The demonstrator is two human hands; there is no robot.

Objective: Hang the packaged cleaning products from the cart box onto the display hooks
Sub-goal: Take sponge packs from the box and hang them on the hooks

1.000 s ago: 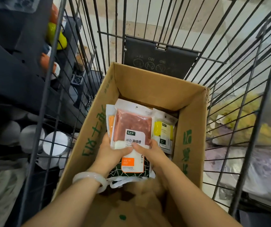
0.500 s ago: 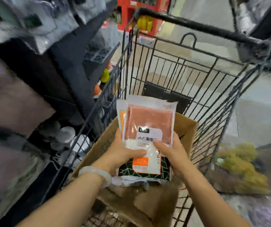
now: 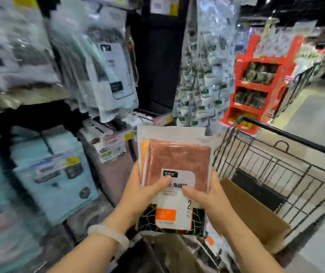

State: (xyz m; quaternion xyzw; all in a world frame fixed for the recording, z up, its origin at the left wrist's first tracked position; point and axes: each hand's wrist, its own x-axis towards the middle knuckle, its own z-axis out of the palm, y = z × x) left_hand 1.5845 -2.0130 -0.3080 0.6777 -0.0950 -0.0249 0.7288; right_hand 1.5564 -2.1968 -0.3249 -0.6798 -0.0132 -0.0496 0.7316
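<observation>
I hold a small stack of sponge packs (image 3: 177, 160) upright in front of me, above the near end of the cart. The front pack shows a reddish-brown sponge and a white and orange label; an orange pack peeks out behind it on the left. My left hand (image 3: 140, 191) grips the stack's left edge with the thumb on the label. My right hand (image 3: 207, 194) grips the right edge the same way. The cardboard box (image 3: 256, 211) sits in the wire cart (image 3: 279, 160), lower right. Packaged goods hang on the display (image 3: 110, 71) ahead to the left; the hooks are hidden.
Folded teal towels (image 3: 53, 174) fill the lower left shelf. A hanging strip of small white packets (image 3: 203, 85) is straight ahead. A red cardboard stand (image 3: 256, 81) stands at the right, beside the grey aisle floor (image 3: 315, 113).
Both hands lifted the stack of packs out of the box and up to chest height. My view swung up from the cart to the hanging display.
</observation>
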